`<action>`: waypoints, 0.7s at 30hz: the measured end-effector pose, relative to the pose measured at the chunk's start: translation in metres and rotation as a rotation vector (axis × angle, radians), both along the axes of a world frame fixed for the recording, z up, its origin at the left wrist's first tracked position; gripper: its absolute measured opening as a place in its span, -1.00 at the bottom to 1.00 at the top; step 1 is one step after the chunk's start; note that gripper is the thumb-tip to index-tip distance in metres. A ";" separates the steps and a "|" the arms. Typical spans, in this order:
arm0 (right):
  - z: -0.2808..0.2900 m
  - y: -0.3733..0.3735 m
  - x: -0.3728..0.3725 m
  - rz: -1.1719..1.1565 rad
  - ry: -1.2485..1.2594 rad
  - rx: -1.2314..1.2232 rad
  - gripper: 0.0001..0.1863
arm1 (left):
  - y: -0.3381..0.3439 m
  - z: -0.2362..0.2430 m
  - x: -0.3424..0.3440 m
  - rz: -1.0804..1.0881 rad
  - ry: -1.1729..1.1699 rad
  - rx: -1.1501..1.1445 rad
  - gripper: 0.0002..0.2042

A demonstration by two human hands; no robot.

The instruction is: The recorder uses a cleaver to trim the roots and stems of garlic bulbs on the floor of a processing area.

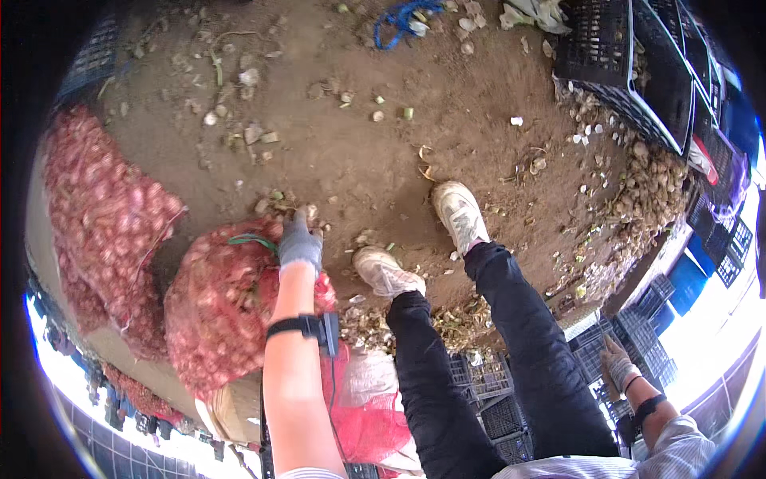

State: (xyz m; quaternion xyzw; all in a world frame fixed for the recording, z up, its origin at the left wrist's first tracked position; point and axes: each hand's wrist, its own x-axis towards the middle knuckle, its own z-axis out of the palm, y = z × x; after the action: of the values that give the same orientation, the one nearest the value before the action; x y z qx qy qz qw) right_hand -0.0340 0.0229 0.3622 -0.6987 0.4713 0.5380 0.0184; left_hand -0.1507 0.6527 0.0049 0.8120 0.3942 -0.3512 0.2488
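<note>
My left hand, in a grey glove, reaches down at the top edge of a red mesh sack. The sack is full of round pale bulbs that look like garlic. A green tie lies on the mesh beside the wrist. The left fingers are bent among brownish bits on the dirt floor, and what they grip is hidden. Off to the right, my right hand, in a pale glove with darkened fingertips, is beside black plastic crates. Its fingers lie close together; whether they hold anything is unclear.
A larger red mesh sack stands at the far left. Black crates and a heap of bulbs line the right side. Peels and cut stalks litter the dirt floor. Blue cord lies at the top; red netting is near my legs.
</note>
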 end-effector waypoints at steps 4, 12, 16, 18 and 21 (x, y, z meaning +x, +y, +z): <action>-0.011 -0.012 -0.024 -0.164 -0.006 -0.077 -0.28 | -0.015 -0.100 0.002 0.270 0.208 -0.103 -0.32; 0.015 -0.012 -0.059 0.030 0.114 0.023 -0.33 | -0.159 0.109 0.187 1.055 -0.707 -0.829 -0.65; 0.023 0.009 -0.062 -0.252 0.003 -0.011 -0.35 | -0.246 0.247 0.318 0.893 -0.936 -1.498 -0.46; 0.024 0.021 -0.060 -0.213 -0.073 0.015 -0.37 | -0.267 0.270 0.347 0.800 -0.813 -1.539 -0.41; 0.022 0.038 -0.058 -0.207 -0.085 0.077 -0.39 | -0.254 0.256 0.320 0.333 -0.895 -1.030 -0.40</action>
State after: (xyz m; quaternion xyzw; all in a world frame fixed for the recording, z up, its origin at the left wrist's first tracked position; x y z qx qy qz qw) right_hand -0.0923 0.0604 0.3839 -0.6672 0.5188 0.5206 0.1208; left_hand 0.1696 0.3988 0.2609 0.5861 0.1565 -0.0823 0.7907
